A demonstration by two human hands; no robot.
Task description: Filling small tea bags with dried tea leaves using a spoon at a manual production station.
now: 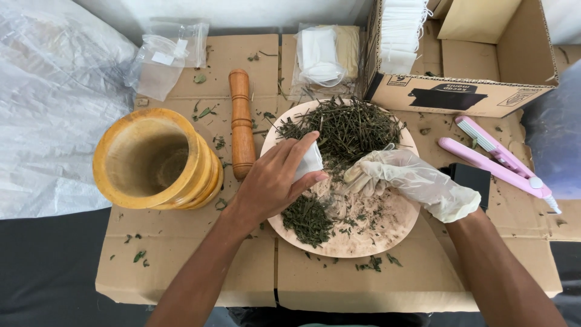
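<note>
Left hand [269, 181] fingers grip a small white bag [310, 162] over the plate [369, 242]. Gloved right hand [417, 181] fingers bunched, pinching herbs [345, 130]. Best keep the bag mouth open, low, close to the pinch, to limit spills.

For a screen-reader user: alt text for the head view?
A bare left hand holds a small white bag over a wooden plate of dried herbs, while the gloved right hand pinches some. A mortar and pestle sit left.

mortar [156, 158] left of pestle [241, 123] | plate [387, 233] right | box [463, 57] behind
</note>
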